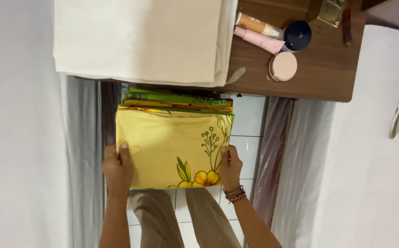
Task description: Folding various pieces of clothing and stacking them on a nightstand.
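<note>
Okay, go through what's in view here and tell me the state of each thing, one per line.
Yellow floral cloth: folded, held at both sides.
Left hand: gripping the cloth's left edge.
Right hand: gripping the cloth's right edge.
Cream fabric: folded, lying on the wooden table.
Pink tube: lying on its side.
Round compact: closed.

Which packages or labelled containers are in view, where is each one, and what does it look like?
Orange tube: on wooden table, slim, pale cap.
Pink tube: beside the orange one, slim.
Dark jar: right of tubes, round, navy.
Compact: below jar, round, peach.
Gold wrapper: table's far edge, shiny.
</note>
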